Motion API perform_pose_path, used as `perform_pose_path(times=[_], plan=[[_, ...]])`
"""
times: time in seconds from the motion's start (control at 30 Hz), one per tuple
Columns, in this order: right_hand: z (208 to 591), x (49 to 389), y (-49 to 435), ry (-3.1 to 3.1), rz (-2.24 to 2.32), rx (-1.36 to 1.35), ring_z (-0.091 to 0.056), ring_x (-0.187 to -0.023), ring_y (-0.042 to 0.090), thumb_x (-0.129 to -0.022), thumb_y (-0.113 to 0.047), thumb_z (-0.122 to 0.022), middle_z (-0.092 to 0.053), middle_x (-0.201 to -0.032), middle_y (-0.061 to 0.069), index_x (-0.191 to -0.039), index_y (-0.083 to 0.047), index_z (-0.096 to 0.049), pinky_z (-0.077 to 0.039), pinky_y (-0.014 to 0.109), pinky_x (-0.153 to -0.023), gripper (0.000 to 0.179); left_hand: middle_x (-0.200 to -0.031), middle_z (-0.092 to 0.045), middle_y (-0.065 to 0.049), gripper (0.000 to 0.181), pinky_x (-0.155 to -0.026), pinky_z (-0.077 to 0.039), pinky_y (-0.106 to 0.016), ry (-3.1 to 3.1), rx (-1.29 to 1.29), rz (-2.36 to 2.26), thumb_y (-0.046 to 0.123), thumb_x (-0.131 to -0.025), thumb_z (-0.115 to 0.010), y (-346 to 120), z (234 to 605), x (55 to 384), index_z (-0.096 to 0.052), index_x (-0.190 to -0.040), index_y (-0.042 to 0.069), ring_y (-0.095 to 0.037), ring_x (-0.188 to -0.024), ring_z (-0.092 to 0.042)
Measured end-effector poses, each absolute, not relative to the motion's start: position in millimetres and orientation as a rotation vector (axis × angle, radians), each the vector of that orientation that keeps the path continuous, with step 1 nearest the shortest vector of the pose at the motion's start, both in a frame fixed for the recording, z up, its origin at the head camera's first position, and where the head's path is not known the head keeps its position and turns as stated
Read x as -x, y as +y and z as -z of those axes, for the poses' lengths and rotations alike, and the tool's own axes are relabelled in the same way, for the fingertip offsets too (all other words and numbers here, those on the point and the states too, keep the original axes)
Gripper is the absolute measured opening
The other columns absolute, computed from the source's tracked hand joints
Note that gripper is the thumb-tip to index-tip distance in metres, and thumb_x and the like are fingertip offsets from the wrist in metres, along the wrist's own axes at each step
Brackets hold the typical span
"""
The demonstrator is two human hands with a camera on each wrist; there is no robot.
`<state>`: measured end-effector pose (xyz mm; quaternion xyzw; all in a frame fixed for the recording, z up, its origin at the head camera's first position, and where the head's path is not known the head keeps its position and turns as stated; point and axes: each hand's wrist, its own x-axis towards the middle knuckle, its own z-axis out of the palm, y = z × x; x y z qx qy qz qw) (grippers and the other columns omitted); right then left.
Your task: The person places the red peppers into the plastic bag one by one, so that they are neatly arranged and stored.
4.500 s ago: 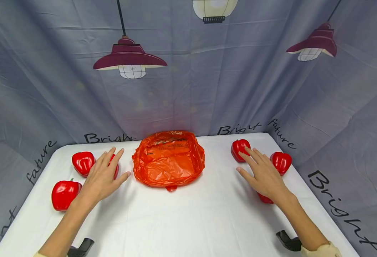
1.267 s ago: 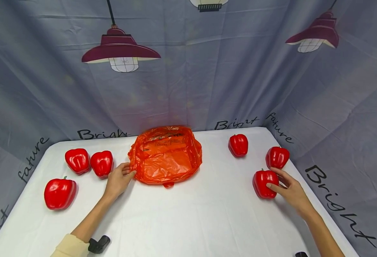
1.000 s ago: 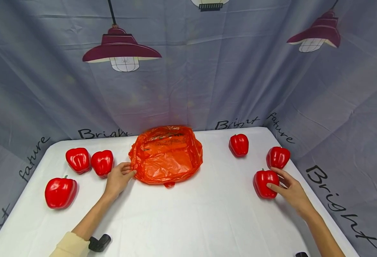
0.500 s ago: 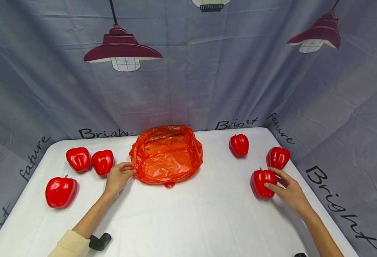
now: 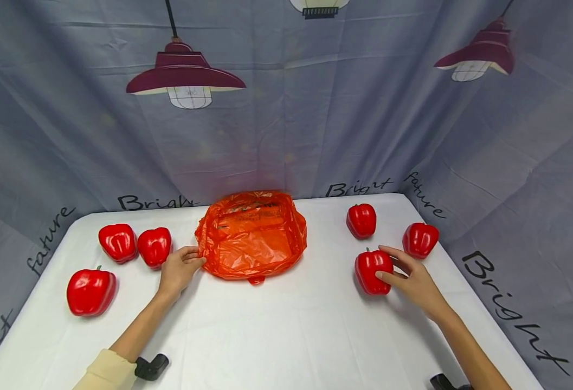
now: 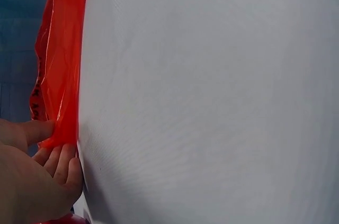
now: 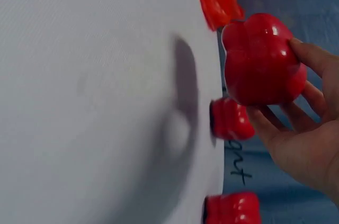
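Note:
A red bell pepper (image 5: 370,271) is in my right hand (image 5: 415,284), gripped between thumb and fingers. In the right wrist view this bell pepper (image 7: 259,62) hangs above the white surface, its shadow falling apart from it. My left hand (image 5: 176,275) is at the left edge of an orange plastic bag (image 5: 247,271), which stands with its mouth wide at the back middle of the table. The left wrist view has thumb and fingers of the left hand (image 6: 45,168) pinching the side of the bag (image 6: 63,75).
On the left lie three more red peppers: one in front (image 5: 91,292), one behind (image 5: 118,243) and one near the left hand (image 5: 155,247). Two others, a back one (image 5: 361,221) and an outer one (image 5: 420,240), lie at the right. A printed grey curtain (image 5: 286,135) encloses the table (image 5: 286,336).
My right hand came down to the front right bell pepper, took hold of it, and has carried it up and leftward. The left hand moved onto the bag's left edge and has stayed there.

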<state>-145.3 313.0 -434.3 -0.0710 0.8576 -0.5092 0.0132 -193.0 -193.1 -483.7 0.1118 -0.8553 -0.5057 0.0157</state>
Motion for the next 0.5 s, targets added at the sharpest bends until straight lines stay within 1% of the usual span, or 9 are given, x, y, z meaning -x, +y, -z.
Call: perform_pose_path(times=[0.1, 0.3, 0.5], plan=[[433, 153, 301, 2.636, 1.604, 0.284, -0.043, -0.130, 0.045, -0.090, -0.012, -0.074, -0.046, -0.144, 0.022, -0.147, -0.003, -0.046, -0.053, 0.024, -0.086, 0.064, -0.111, -0.068, -0.023, 0.035, -0.077, -0.057, -0.022, -2.653, -0.354, 1.580, 0.010, -0.094, -0.069, -194, 483, 192, -0.063, -0.125, -0.005, -0.033, -0.099, -0.067], [425, 166, 280, 2.614, 1.638, 0.404, -0.046, -0.127, 0.039, -0.089, -0.010, -0.075, -0.049, -0.143, 0.018, -0.146, -0.004, -0.048, -0.050, 0.020, -0.090, 0.063, -0.112, -0.068, -0.023, 0.036, -0.075, -0.056, -0.019, -2.643, -0.347, 1.588, 0.010, -0.094, -0.069, -193, 485, 193, -0.063, -0.125, -0.006, -0.033, -0.100, -0.066], [410, 180, 260, 2.636, 1.621, 0.457, -0.049, -0.126, 0.036, -0.089, -0.010, -0.076, -0.051, -0.143, 0.015, -0.145, -0.008, -0.052, -0.050, 0.024, -0.093, 0.061, -0.111, -0.068, -0.024, 0.035, -0.073, -0.055, -0.017, -2.623, -0.336, 1.603, 0.009, -0.094, -0.069, -193, 486, 194, -0.063, -0.124, -0.008, -0.034, -0.100, -0.067]])
